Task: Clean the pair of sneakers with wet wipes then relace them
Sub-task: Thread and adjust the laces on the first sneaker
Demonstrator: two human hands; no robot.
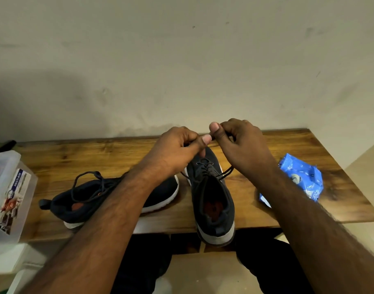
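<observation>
Relacing stage. The right sneaker (212,200) stands with its heel overhanging the worktop's (75,158) near edge, opening toward the person for access. Both the left hand (177,151) and the right hand (241,143) pinch its lace (225,174) above the toe, apparently tying. The left sneaker (92,200) lies beside it; the wipes pack (302,177) sits toward the right edge.

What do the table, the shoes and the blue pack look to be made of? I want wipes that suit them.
Table: wood or a wood-look top, glossy brown with visible grain. Shoes: dark matte fabric uppers, judging by the soft weave look, with pale soles, probably rubber or foam. Blue pack: thin plastic film, shiny and crinkled.
</observation>
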